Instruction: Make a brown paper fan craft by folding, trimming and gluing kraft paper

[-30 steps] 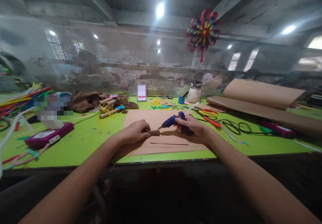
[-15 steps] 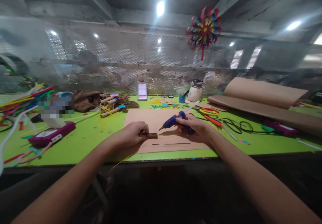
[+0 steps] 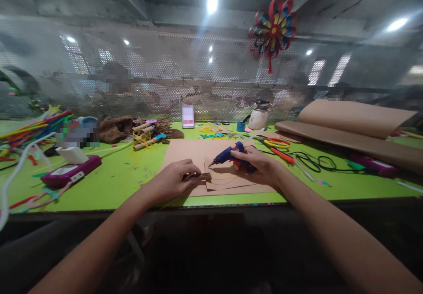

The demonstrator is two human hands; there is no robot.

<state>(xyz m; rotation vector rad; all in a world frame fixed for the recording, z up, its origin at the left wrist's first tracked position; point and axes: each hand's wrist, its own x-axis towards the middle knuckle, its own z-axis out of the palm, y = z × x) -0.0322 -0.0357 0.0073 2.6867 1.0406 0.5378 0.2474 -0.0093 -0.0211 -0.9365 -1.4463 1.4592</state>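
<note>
My right hand (image 3: 256, 161) is wrapped round a blue glue gun (image 3: 228, 155), whose nozzle points left and down over brown paper. A pale glue stick (image 3: 256, 135) sticks out of its back. Between the fingers of my left hand (image 3: 180, 176) is a narrow brown paper strip (image 3: 205, 176), seemingly folded or layered, its free end just below the nozzle. I cannot tell whether nozzle and strip touch. Beneath both hands lies a brown paper sheet (image 3: 176, 153), with a smaller brown piece (image 3: 228, 183) on top.
Pliers (image 3: 282, 155) and a black cable (image 3: 309, 161) lie to the right, before rolled brown paper (image 3: 353, 120). A phone (image 3: 188, 117) and a white jug (image 3: 258, 117) stand at the back. On the left are a purple power strip (image 3: 71, 173) and coloured pipe cleaners (image 3: 39, 131).
The strip in my left hand has tilted slightly upward at its free end. The small paper piece now shows its surface more plainly. The glue gun stays nearly in place; the view has shifted a little.
</note>
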